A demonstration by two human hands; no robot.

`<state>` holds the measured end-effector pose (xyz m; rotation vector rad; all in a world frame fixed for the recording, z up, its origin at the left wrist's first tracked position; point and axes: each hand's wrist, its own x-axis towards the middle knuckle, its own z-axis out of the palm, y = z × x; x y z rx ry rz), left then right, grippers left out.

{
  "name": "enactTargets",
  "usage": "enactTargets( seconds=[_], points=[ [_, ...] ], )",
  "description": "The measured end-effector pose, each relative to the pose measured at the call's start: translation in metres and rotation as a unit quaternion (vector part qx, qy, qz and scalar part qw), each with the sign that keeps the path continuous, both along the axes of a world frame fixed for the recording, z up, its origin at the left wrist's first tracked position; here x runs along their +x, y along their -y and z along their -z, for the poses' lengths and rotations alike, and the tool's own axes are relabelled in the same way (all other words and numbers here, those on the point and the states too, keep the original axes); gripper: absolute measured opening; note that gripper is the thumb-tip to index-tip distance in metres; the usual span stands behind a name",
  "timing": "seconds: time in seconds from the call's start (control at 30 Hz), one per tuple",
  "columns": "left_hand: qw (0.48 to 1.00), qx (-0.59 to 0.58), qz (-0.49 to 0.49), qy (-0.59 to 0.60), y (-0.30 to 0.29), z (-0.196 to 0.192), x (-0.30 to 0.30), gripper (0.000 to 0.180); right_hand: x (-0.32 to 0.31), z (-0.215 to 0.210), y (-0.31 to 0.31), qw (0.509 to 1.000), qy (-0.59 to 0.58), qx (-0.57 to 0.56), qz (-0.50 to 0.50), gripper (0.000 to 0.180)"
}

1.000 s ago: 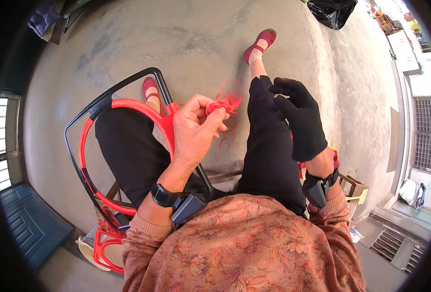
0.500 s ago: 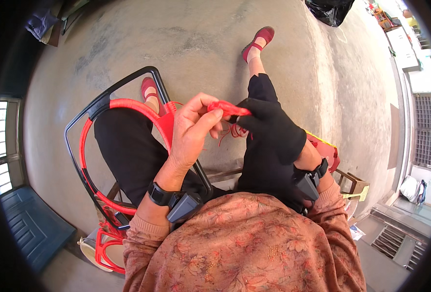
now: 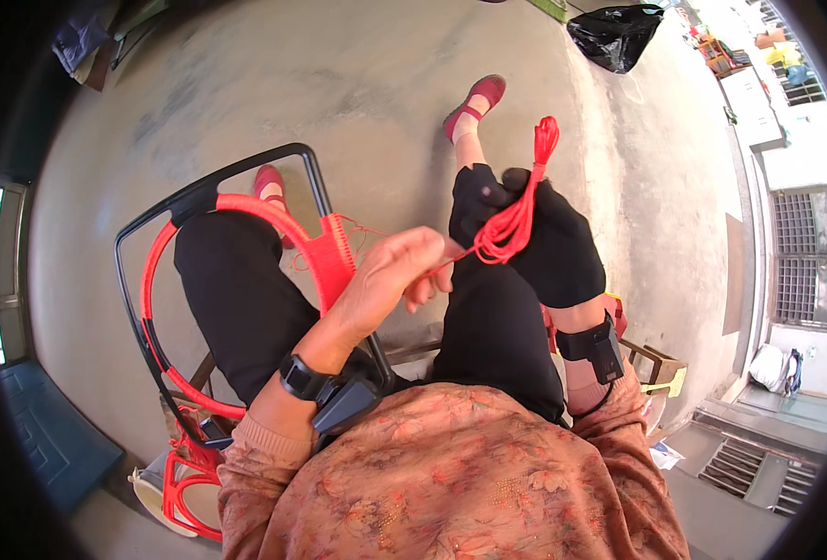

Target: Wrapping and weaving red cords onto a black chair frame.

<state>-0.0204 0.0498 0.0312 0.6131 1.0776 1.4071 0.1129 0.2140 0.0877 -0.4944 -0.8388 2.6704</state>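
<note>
We are gripping the bundled red cord (image 3: 514, 226) in our gloved right hand (image 3: 560, 245) and pinching its strand with our left hand (image 3: 399, 266). Beyond them, the black frame (image 3: 317, 187) is resting against our left leg (image 3: 227, 280), its ring (image 3: 245, 203) looking mostly red-wrapped, black stretches seemingly remaining.

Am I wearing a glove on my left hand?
No, your left hand is bare, and the black glove is on your right hand.
</note>
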Motion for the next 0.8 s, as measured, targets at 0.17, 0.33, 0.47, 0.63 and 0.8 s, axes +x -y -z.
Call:
enactTargets(
  seconds=[0.17,0.33,0.47,0.63,0.8],
  points=[
    [0.998,-0.049,-0.017,-0.039,-0.004,0.0,0.004,0.013,0.004,0.028,-0.012,0.995,0.076,0.0,0.071,0.036],
    [0.994,-0.07,-0.027,-0.075,-0.006,0.005,0.004,0.014,0.006,0.038,-0.015,0.989,0.093,-0.044,0.108,0.028],
    [0.994,-0.072,-0.03,-0.078,-0.005,0.003,0.002,0.013,0.007,0.038,-0.019,0.989,0.101,-0.037,0.104,0.026],
    [0.992,-0.049,-0.011,-0.117,-0.003,0.003,0.005,0.01,0.013,0.046,-0.019,0.988,0.098,0.067,0.1,0.031],
    [0.991,-0.007,-0.019,-0.135,0.0,0.003,0.008,0.009,0.016,0.049,-0.018,0.809,0.172,0.56,0.041,0.029]
  ],
)
